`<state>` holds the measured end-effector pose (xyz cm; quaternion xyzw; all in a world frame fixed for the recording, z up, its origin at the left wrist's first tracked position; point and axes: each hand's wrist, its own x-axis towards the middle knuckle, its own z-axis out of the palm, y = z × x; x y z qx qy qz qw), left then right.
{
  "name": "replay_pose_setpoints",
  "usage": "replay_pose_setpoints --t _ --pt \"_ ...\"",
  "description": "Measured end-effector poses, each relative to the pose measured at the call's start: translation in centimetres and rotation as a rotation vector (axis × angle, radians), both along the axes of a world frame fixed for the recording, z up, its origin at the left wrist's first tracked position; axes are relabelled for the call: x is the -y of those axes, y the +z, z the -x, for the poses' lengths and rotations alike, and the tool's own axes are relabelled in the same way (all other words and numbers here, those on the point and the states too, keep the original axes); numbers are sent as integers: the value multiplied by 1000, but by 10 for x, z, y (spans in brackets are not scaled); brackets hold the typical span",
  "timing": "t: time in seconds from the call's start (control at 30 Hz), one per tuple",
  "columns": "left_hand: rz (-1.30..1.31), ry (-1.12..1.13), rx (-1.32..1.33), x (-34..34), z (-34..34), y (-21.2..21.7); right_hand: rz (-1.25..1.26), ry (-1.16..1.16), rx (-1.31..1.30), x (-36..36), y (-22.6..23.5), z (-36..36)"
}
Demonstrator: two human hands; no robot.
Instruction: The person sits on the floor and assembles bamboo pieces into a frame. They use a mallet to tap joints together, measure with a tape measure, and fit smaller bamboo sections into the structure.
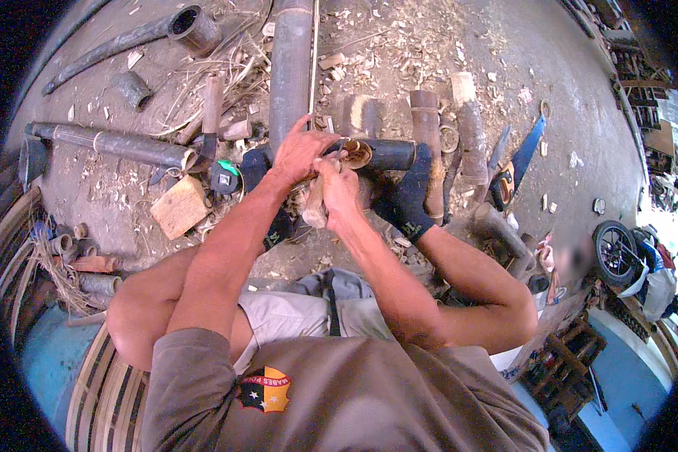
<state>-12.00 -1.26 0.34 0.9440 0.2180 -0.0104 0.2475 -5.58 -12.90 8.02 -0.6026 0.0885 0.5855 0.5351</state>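
Note:
A dark bamboo tube (390, 154) lies crosswise between my feet, with a pale cut opening (358, 154) facing me. My left hand (301, 154) is closed at the tube's left end, its thumb stretched away from me beside a long grey bamboo pole (291, 71). Just below it, my right hand (335, 184) is wrapped round the pale wooden handle (316, 209) of a tool. My hands hide the tool's working end. My dark-socked feet (407, 196) rest on either side of the work.
To the left are a wooden block (181, 207), a tape measure (224, 177), a wooden-handled blade (212, 109) and a bamboo length (117, 144). Bamboo pieces (471, 128) and a blue handsaw (523, 162) lie to the right. Shavings (422, 49) cover the ground ahead.

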Motion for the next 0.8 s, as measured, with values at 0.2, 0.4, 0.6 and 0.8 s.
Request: replay_pose_setpoints --t 0.2,0.4,0.6,0.8 --pt "-68 -9 -20 -2 3 -31 -94 -423 -217 -43 -5 1" --pt "-35 108 147 7 -4 -41 -19 -644 -303 -86 -16 -16" --pt "-20 133 66 9 -3 -29 -34 -120 -140 20 -13 -6" --pt "31 145 -80 13 -15 23 26 -38 308 81 -23 -13"
